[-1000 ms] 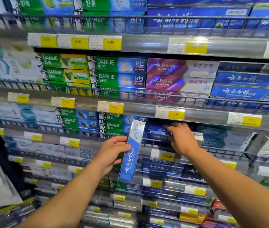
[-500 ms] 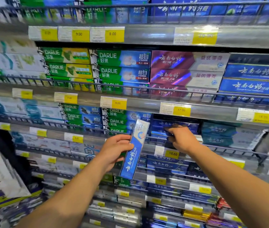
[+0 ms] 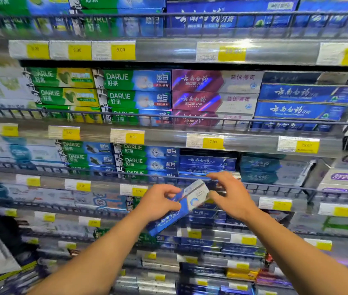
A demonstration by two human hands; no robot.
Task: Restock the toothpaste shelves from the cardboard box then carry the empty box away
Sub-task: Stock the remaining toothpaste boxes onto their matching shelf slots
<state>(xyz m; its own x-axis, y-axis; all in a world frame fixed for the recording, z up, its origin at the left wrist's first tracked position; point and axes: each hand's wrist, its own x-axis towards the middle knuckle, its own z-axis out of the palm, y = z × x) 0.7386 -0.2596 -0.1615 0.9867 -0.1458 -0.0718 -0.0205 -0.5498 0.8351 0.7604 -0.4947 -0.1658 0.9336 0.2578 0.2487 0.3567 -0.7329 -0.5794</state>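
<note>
both hands (image 3: 158, 204) (image 3: 231, 199) have fingers gripping one blue toothpaste box (image 3: 178, 208) (lettering blurred, middle hidden).

Both arms outstretched, left hand (image 3: 160, 204) and right hand (image 3: 231, 198) curled, gripping.

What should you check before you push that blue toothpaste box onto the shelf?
1. Left hand grips the blue toothpaste box: ok.
2. Right hand is at the box's white end: ok; whether it grips is cannot tell.
3. Box lies flat like the stacked blue boxes: not ok, it is tilted.
4. Box is above the wire rail: not ok, it sits in front and below.
5. Room left on top of the stack: cannot tell, dark gap only.
</note>
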